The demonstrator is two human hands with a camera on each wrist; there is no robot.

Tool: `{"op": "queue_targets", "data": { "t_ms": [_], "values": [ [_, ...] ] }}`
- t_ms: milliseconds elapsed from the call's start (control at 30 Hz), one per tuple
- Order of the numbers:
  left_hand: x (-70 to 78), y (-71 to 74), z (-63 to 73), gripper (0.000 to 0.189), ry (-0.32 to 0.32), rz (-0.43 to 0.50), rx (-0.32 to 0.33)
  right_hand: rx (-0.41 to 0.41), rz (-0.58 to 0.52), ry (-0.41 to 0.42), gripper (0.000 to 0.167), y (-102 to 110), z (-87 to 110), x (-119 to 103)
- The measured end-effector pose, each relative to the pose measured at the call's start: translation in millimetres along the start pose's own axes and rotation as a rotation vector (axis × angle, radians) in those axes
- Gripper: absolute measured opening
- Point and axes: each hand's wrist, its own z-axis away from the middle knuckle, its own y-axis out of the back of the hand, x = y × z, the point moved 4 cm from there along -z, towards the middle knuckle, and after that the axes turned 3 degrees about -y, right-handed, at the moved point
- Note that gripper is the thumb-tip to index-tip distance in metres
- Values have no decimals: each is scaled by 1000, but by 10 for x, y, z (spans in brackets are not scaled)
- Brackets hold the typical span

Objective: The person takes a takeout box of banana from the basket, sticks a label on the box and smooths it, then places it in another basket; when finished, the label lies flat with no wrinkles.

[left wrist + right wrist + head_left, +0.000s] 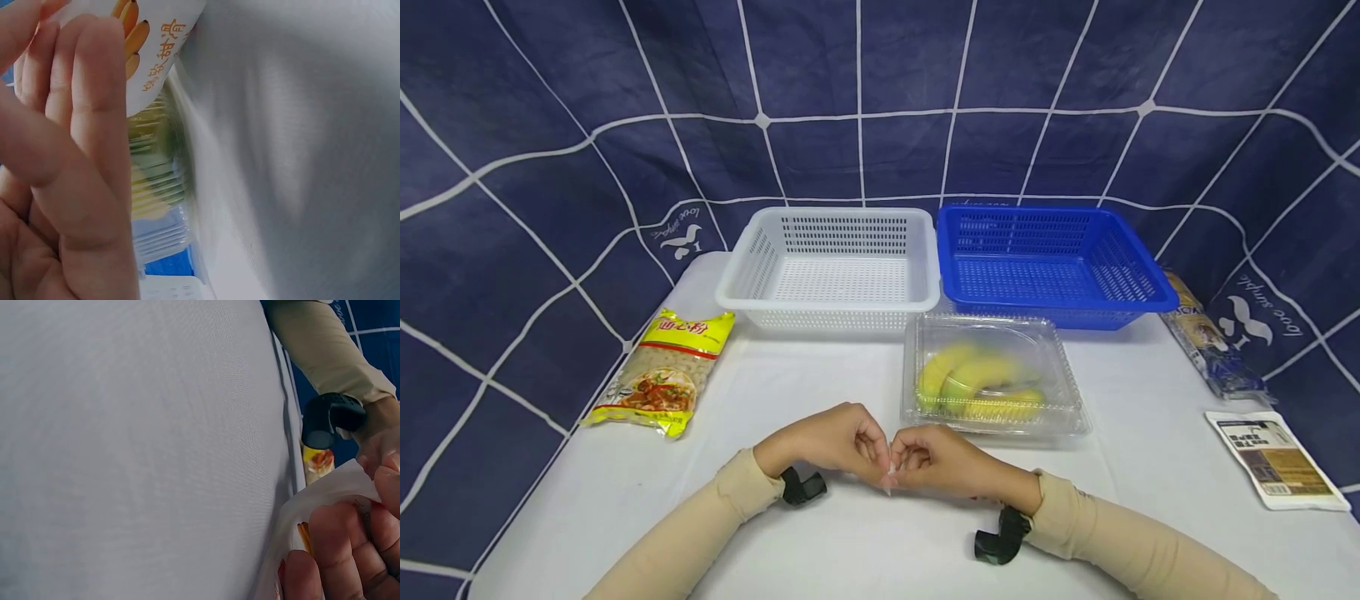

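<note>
My left hand (835, 437) and right hand (951, 462) meet fingertip to fingertip just in front of the plastic box. Between them, both pinch a thin white label (165, 44) printed with bananas and orange characters. In the right wrist view the label (334, 487) bends over my right fingers (337, 550), its corner at the left hand's fingertips. From the head view, the hands hide most of it. The clear lidded box (1063, 375), with yellow-green bananas (970, 375) inside, sits on the white table behind my right hand.
Behind the box stand a white basket (827, 317) and a blue basket (1045, 317), side by side. A yellow-ended food bag (662, 371) lies at the left. Another long packet (1213, 346) and a white-brown pouch (1277, 462) lie along the right edge.
</note>
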Motion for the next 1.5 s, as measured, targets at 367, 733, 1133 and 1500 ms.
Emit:
{"op": "queue_targets", "data": {
  "t_ms": [367,733,1133,1500],
  "values": [
    [9,5,16,1,-3,-2,-28,-13,-17,19,6,6,17,9],
    [-110,114,172,9,73,-45,-100,-44,-82,-36,7,52,126,60],
    [-182,103,274,18,182,-118,-106,-13,-42,-2,13,220,361,13],
    [-170,214,287,19,228,-157,-87,-12,-97,27,10,340,455,-91]
  ]
}}
